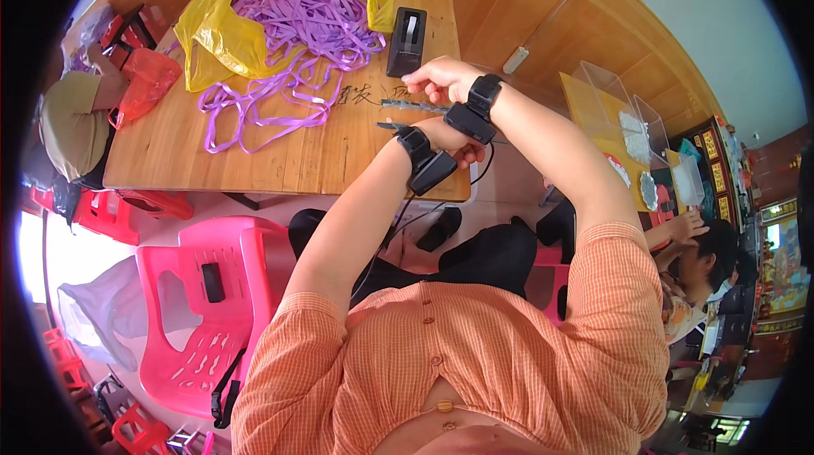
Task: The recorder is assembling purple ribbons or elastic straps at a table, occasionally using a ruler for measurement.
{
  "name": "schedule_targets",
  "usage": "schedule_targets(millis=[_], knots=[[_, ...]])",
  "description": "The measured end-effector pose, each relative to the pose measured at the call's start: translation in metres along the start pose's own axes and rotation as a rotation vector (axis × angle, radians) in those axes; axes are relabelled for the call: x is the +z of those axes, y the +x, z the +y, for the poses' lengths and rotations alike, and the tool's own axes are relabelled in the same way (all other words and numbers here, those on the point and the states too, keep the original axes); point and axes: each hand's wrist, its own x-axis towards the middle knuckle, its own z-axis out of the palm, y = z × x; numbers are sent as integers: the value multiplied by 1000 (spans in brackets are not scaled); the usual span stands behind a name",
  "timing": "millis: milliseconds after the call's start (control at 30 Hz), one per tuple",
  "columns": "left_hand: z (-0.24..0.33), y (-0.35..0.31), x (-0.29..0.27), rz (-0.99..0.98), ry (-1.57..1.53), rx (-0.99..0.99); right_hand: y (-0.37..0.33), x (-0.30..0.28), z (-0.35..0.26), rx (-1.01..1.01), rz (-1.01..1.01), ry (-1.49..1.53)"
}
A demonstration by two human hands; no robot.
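My right hand (443,78) reaches over the wooden table (373,162) beside a black tape dispenser (408,41). Its fingers are bent and closed, the fingertips close to the dispenser's near end; what they hold, if anything, is too small to make out. Crossing beneath the right wrist is my left hand (454,134), mostly covered by the black device (470,122) strapped there. Only some bent left fingers show, near the table's right edge. A thin greyish strip (414,105) lies below the right fingers. A dark pointed piece (388,125) sticks out beside the left wrist.
A yellow plastic bag (208,35) full of purple ribbon (297,10) stands on the table, with loops spilling toward me. Black cables hang from the wrist devices. A pink chair (203,311) stands at left. Other people sit at left and right, near clear boxes (632,128).
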Motion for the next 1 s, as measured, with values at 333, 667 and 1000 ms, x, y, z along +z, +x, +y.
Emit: schedule_targets(millis=[333,667,1000], knots=[[20,-9,4,-34,305,-40,-75,-85,10,-304,-135,-260],[29,-12,15,-4,189,-97,-72,-121,58,-278,-181,-911],[28,-15,15,-4,129,-116,-86,-98,42,-188,-36,-1067]])
